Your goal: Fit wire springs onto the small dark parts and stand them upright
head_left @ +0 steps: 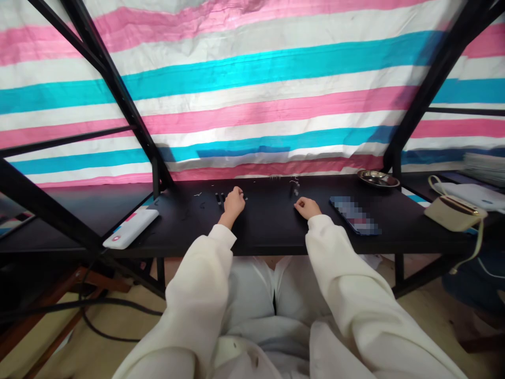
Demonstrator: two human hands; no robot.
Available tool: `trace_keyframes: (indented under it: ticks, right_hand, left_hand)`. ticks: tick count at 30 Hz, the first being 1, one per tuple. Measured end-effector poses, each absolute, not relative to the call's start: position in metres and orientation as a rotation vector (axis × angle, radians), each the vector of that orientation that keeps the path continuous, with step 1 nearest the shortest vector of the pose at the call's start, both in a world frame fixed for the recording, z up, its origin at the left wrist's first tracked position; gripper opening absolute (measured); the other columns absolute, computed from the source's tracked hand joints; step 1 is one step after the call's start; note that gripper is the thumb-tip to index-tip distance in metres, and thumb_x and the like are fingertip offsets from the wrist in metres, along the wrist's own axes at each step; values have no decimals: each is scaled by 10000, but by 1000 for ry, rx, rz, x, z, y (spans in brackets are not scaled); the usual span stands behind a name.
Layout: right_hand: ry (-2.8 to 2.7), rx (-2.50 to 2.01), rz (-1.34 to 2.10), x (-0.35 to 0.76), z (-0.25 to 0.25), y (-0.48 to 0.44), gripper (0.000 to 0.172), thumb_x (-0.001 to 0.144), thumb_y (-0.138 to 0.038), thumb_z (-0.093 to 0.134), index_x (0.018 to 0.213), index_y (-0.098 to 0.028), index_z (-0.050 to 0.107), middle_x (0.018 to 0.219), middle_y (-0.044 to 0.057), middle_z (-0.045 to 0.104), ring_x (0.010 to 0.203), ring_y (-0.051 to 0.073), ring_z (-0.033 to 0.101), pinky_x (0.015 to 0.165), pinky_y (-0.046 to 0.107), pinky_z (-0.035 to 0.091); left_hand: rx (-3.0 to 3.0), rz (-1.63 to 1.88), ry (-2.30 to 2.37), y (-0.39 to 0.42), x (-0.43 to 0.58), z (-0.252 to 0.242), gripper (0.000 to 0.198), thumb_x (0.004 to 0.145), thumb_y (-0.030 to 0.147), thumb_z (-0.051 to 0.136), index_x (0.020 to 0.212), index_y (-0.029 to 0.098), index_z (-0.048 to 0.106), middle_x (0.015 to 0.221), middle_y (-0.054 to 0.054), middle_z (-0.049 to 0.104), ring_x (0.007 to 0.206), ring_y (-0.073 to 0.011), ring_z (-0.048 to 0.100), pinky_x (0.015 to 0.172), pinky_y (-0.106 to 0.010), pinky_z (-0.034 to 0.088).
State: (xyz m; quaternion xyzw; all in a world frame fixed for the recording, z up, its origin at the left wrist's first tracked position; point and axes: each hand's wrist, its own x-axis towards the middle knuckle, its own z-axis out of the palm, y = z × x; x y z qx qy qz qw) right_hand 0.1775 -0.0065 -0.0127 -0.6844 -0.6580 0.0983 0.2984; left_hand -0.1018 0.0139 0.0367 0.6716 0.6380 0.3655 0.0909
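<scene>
My left hand is over the black table, its fingers curled together in a pinch. Whatever it may hold is too small to make out. Two small dark cylinders stand just left of it, and a tiny pale bit shows by its right side. My right hand rests near the table's front half with fingers closed; their contents, if any, are hidden. Just beyond it lies a little cluster of dark and grey pieces. The two hands are apart from each other.
A white power strip lies at the left. To the right are a phone with a blurred screen, a shiny metal dish and a cream bag. Black frame bars slope up both sides before a striped sheet.
</scene>
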Motion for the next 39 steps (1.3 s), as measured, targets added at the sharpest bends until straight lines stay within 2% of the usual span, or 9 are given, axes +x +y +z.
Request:
trace_keyframes:
  ticks: [4,8,14,18,21,25,27,31,39]
  right_hand:
    - [-1716,-1796,245,175,-10,-9,106,753,-285,532,705,-209,588,715,10,628,680,141,557,621,231,379]
    - [-1644,-1689,168,162,6,-14,143,783,-320,491,766,-218,590,744,21,635,712,157,565,655,244,387]
    - [-1494,-1502,132,111,34,-22,277,863,-364,359,938,-195,566,868,66,641,770,168,569,732,263,401]
    - [-1531,-1248,205,82,23,-20,339,876,-420,319,993,-193,542,915,69,627,769,172,572,749,302,419]
    - [-1538,-1095,419,78,7,-14,354,846,-480,376,999,-197,524,836,43,622,685,146,572,690,290,440]
    - [-1394,-1004,750,83,-3,-7,415,744,-570,495,920,-194,504,628,-15,582,459,101,486,488,247,405]
    - [-1367,-974,854,85,-4,-4,417,688,-575,554,841,-190,508,582,-26,569,417,86,456,444,233,378]
    - [-1315,-954,893,85,-4,-2,401,634,-556,608,743,-181,518,562,-19,573,424,77,462,453,231,388]
    - [-1253,-933,884,87,-3,-1,347,628,-496,629,733,-181,528,555,-25,571,431,77,473,453,229,399]
  left_hand:
    - [1636,1331,1379,14,-88,24,112,804,192,437,908,187,477,771,-19,614,404,-59,457,471,-212,383]
    - [1370,1372,1154,6,-74,13,116,798,204,456,909,182,433,795,-5,606,366,-22,423,390,-168,305]
    - [1288,1258,998,1,-73,11,199,755,249,562,895,173,443,796,-18,629,360,-25,442,352,-153,229]
    - [1295,1214,941,2,-73,9,237,739,265,601,893,169,448,800,-29,633,367,-36,470,333,-145,206]
    - [1306,1216,914,2,-73,8,233,739,254,605,892,169,450,796,-28,632,367,-40,477,325,-144,207]
    - [1327,1206,890,0,-72,8,235,738,248,614,890,169,454,772,-14,624,362,-38,477,320,-143,206]
    - [1339,1196,880,-1,-72,9,235,739,248,614,889,167,452,762,-11,624,361,-38,480,317,-144,204]
    - [1357,1189,867,-2,-73,10,244,737,264,613,883,165,444,758,-13,626,362,-43,488,315,-146,211]
    - [1351,1220,879,-1,-73,9,272,734,312,621,875,159,446,738,-14,623,362,-50,495,314,-153,209]
